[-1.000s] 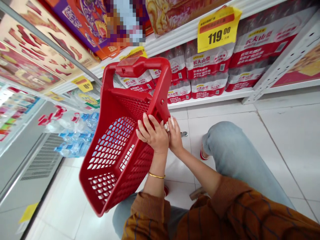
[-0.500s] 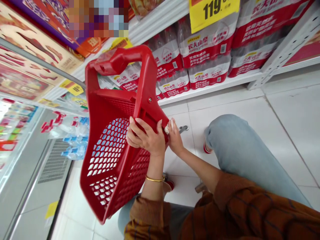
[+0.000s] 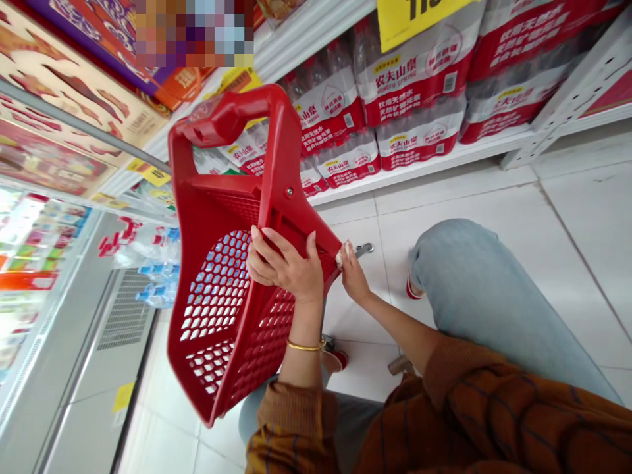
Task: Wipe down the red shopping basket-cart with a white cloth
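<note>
A red plastic shopping basket is held tilted above the floor, its open side facing left and its handle up. My left hand, with a gold bangle on the wrist, is closed over the basket's near rim. My right hand is pinched on a small white wad pressed against the outer edge of that rim. I am crouched, one knee in light jeans to the right.
A white shelf ahead holds shrink-wrapped packs of bottled water with red labels. A chest freezer stands on the left, with more water packs beside it. A small metal object lies on the white tiled floor.
My left hand slid from over the right hand onto the basket's rim and gripped it. The basket swung a little left and more upright, while the right hand kept the white wad at the rim.
</note>
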### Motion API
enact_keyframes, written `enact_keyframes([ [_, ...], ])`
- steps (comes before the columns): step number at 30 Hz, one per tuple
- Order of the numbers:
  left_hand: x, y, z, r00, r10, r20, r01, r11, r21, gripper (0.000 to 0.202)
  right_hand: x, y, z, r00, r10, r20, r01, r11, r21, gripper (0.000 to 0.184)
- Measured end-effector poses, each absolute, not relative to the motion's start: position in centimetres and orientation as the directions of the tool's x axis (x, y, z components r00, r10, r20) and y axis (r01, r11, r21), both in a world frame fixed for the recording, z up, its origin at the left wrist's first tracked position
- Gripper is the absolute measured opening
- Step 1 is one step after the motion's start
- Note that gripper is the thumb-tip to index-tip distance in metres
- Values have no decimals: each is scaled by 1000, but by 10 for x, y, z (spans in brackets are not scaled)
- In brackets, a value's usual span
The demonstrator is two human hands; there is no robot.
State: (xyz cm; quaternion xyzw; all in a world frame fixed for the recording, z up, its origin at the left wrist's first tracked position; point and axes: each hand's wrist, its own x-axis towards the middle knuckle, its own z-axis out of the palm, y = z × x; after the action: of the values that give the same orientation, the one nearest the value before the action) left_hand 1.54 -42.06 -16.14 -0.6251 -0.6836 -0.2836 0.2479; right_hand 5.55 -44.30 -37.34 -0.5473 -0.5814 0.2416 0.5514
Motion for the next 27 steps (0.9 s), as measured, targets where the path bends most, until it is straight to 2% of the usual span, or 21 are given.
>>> enact_keyframes([
  [6, 13, -419, -163, -57, 682, 729, 998, 65, 17, 91, 57, -447, -366, 252, 919, 302, 267, 234, -935, 64],
  [10, 14, -420, -162, -26, 651, 758, 998, 56, -15, 92, 56, -442, -331, 325, 851, 413, 264, 338, -903, 58],
  [14, 17, -423, -160, -9, 633, 774, 998, 57, -35, 92, 52, -436, -312, 309, 818, 484, 359, 371, -856, 61],
  [18, 20, -425, -157, -40, 644, 764, 997, 78, -14, 93, 48, -435, -322, 297, 797, 527, 404, 395, -825, 69],
  [27, 26, -426, -154, -93, 680, 727, 993, 119, 15, 93, 46, -441, -353, 265, 836, 480, 404, 356, -843, 74],
])
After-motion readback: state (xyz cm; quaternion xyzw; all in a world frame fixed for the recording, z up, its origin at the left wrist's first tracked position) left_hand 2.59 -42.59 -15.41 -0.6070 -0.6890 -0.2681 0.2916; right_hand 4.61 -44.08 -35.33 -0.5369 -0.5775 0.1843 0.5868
